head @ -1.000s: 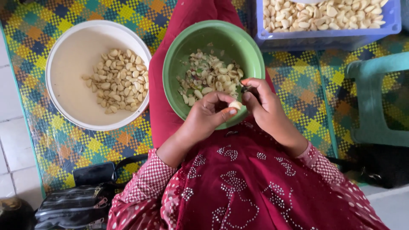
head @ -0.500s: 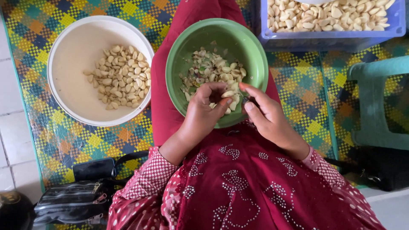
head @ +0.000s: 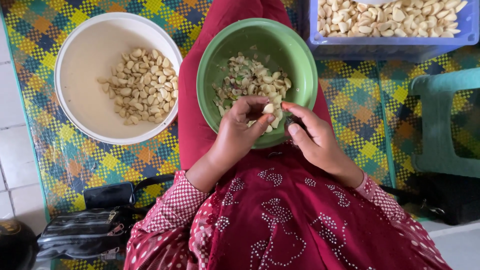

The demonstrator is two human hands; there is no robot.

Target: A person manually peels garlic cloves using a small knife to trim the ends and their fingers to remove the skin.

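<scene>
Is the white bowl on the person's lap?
No, the white bowl sits on the woven mat to their left; the green bowl is the one on the lap.

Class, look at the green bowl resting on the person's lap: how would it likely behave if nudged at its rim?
The green bowl sits on a rounded, cloth-covered leg, not a flat floor, so it probably tips easily. It looks like thin plastic holding only a shallow layer of garlic cloves and skins, so it is likely light. The left hand and right hand at its near edge may steady it.
</scene>
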